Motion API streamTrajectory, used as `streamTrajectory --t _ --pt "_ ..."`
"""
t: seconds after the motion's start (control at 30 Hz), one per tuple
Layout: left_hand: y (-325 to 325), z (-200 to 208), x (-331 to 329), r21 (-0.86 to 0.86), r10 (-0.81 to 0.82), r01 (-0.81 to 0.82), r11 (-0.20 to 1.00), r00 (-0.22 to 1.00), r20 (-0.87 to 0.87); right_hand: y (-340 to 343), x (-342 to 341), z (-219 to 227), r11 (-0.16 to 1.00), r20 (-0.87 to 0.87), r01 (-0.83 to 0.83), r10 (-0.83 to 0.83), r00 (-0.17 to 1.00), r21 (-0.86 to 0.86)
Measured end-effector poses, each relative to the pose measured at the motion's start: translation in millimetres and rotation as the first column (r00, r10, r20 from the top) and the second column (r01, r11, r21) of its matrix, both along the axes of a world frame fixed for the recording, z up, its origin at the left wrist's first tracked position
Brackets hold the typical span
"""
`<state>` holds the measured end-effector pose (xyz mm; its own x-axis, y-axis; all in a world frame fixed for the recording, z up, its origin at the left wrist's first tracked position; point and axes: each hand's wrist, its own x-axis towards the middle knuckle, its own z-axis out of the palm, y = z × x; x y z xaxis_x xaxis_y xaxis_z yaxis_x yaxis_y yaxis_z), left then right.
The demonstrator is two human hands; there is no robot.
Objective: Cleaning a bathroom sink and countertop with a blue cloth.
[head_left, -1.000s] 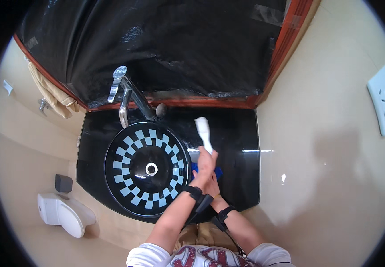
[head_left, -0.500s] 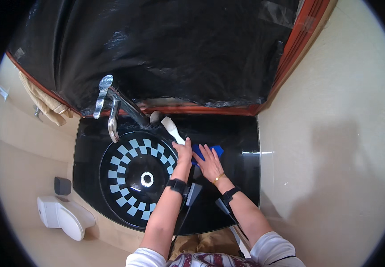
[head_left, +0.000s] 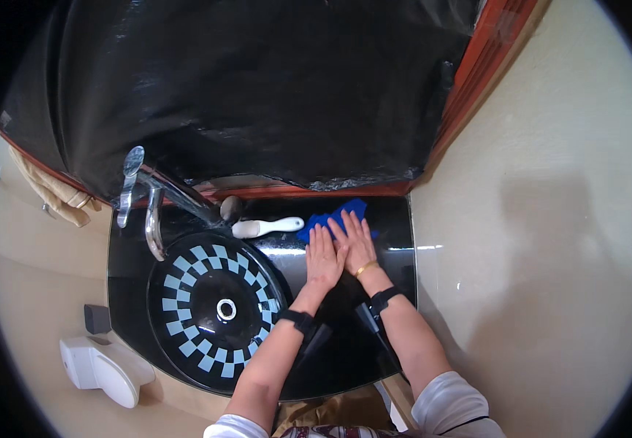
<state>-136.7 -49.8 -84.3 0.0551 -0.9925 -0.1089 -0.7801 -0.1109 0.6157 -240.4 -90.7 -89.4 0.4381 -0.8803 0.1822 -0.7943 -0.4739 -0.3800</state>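
On the black countertop (head_left: 396, 274), a crumpled blue cloth (head_left: 335, 217) lies to the right of the sink. My right hand (head_left: 357, 247) rests flat on this cloth, fingers stretched over it. Beside it, my left hand (head_left: 324, 258) is also laid out flat, its fingertips at the cloth's near edge and its thumb against the right hand. Neither hand grasps anything. A white-handled brush (head_left: 268, 227) with pale bristles lies sideways just left of the cloth, its handle end toward it.
Left of my hands is a round black basin (head_left: 199, 310) with a checkered ring. A chrome faucet (head_left: 177, 195) leans over it, near a small rounded grey object (head_left: 230, 209). Black plastic sheeting (head_left: 279, 95) covers the back. A toilet (head_left: 108, 369) stands at lower left.
My left hand has let go of the brush, which now lies crosswise on the counter. That hand has moved right, next to the right hand at the cloth. The view has shifted slightly.
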Motion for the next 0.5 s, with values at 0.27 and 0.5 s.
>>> streamTrajectory --t 0.27,0.5 --pt "-59.6 17.3 -28.0 0.079 -0.281 0.271 0.959 0.944 0.174 -20.5 -41.3 -3.1 0.980 -0.120 0.198 -0.197 0.973 -0.005" --pt "-21.0 24.7 -48.2 0.091 -0.433 0.423 0.901 0.883 0.180 37.5 -58.5 -5.0 0.920 -0.154 0.392 -0.389 0.908 -0.010"
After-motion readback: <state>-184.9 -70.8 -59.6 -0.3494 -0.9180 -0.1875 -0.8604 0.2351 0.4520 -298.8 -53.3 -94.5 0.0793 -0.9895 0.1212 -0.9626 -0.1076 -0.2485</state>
